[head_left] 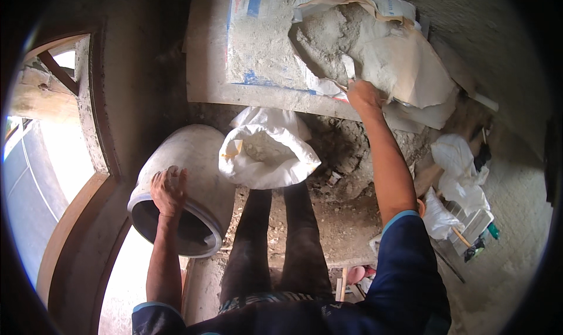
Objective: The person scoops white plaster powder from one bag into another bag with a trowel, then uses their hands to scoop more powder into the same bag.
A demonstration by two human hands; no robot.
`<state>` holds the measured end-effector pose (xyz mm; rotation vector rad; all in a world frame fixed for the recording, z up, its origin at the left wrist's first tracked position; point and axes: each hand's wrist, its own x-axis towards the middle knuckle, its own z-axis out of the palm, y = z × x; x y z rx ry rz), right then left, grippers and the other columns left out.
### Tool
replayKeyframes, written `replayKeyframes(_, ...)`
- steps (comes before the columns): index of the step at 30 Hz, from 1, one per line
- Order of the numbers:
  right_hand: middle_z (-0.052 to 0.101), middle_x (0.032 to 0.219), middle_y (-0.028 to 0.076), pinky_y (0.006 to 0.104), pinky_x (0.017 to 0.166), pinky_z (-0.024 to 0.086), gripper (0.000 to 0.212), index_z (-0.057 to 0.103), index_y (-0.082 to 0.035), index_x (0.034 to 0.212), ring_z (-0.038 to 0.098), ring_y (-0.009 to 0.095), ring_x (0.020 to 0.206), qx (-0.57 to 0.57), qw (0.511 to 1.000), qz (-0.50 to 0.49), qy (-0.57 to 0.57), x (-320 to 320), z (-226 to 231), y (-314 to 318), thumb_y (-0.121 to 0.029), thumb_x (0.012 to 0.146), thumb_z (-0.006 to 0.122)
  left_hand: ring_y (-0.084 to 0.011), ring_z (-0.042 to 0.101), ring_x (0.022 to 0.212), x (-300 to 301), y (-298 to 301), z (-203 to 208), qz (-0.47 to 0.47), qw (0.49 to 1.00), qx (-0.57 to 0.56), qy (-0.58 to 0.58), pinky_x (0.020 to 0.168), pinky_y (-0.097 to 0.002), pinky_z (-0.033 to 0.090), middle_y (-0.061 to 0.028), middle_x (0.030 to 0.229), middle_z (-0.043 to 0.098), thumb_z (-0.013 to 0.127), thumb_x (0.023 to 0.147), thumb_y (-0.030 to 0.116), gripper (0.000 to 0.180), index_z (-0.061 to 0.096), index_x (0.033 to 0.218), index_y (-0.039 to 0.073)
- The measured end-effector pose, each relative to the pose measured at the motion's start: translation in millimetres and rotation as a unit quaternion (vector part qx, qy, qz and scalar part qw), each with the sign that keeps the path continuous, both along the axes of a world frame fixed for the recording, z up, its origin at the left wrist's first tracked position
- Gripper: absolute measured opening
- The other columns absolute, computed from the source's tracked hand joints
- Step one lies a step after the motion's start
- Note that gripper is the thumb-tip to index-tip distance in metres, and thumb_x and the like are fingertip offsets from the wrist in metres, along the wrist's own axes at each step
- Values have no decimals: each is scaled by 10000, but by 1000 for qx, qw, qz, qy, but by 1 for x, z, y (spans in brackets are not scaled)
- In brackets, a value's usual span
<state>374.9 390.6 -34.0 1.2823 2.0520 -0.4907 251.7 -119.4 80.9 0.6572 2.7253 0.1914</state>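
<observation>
My left hand [169, 189] lies on the outer wall of a large pale drum [187, 150], just behind its dark rim. The drum is tipped on its side with its mouth facing me. My right hand [363, 96] is closed at the near edge of a torn-open paper sack [410, 59] of grey powder [337, 27]. A pale flat strip [349, 65] sticks up beyond the fist; what the fingers grip is hidden. Between my arms stands a white woven sack [270, 174], its rim rolled open, with grey powder inside.
The paper sack rests on a powder-dusted board [208, 71]. At left is a wooden-framed window opening [88, 200]. On the right lie white plastic bags [454, 159], a pale slatted crate [478, 218] and scraps. Rubble [352, 177] covers the floor by the white sack.
</observation>
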Motion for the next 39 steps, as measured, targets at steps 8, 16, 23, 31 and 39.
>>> replayKeyframes(8, 650, 1154, 309, 521, 995, 447, 470, 692, 45, 1088, 599, 468, 1139, -39, 999, -2, 6, -15, -31, 4, -334, 1012, 425, -310, 649, 796, 0, -1, -1, -23, 998, 52, 17, 771, -396, 495, -94, 824, 669, 774, 806, 190, 187, 654, 887, 72)
replayKeyframes(16, 649, 1120, 320, 492, 956, 465, 504, 678, 48, 1076, 609, 474, 1088, -61, 996, 20, 57, 5, -53, 12, -401, 997, 464, -312, 655, 799, 2, -3, -2, -17, 999, 49, 5, 757, -392, 495, -95, 840, 677, 775, 807, 203, 200, 656, 900, 72)
replayKeyframes(23, 654, 1138, 282, 489, 961, 459, 471, 673, 8, 1103, 608, 436, 1112, -117, 990, -21, 72, 15, -53, 9, -397, 999, 458, -299, 656, 789, 0, 4, 1, -29, 998, 50, 1, 749, -389, 497, -77, 826, 671, 770, 815, 214, 200, 655, 904, 76)
replayKeyframes(31, 666, 1106, 272, 490, 936, 474, 482, 684, 23, 1037, 628, 436, 1062, -103, 986, 100, 85, -1, -61, 4, -405, 991, 466, -314, 647, 784, 0, 5, -1, -16, 999, 41, -10, 744, -395, 501, -90, 825, 667, 763, 811, 203, 196, 654, 903, 70)
replayKeyframes(39, 693, 851, 241, 472, 814, 502, 472, 693, 42, 894, 679, 392, 841, -205, 970, 6, 129, -8, -74, 12, -394, 965, 527, -327, 648, 793, 2, 5, 0, -15, 999, 33, -14, 740, -405, 504, -102, 840, 677, 773, 809, 236, 218, 660, 891, 68)
